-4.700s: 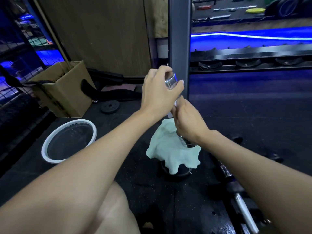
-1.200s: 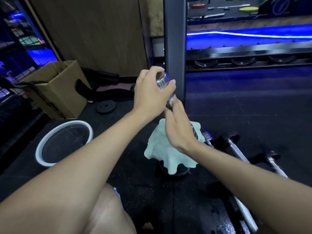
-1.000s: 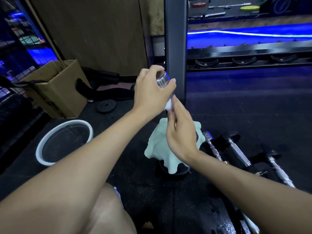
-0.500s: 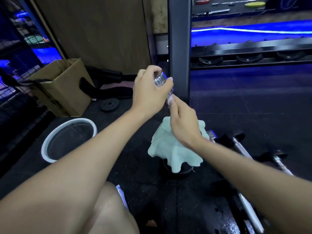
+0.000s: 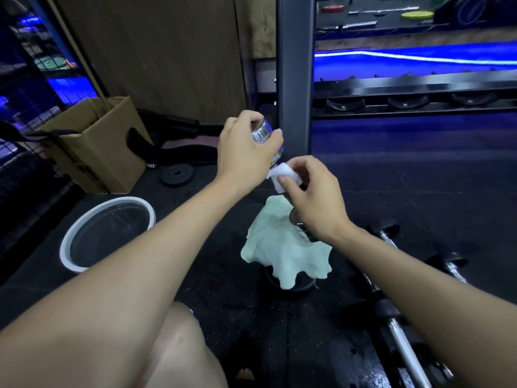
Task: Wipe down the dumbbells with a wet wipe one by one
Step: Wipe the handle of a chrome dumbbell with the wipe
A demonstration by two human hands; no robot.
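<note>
Dumbbell stands tilted on end over the black floor, its chrome top clamped in the left hand, its lower end under a pale green cloth. Right hand pinches a white wipe against the bar just below the left. Bars lie at right, a white-rimmed basin at left.

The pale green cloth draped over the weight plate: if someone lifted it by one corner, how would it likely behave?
The pale green cloth would probably hang limp, since it already sags in soft folds over the weight plate. It likely weighs little. It may snag on the dumbbell that seems to stand through it.
</note>
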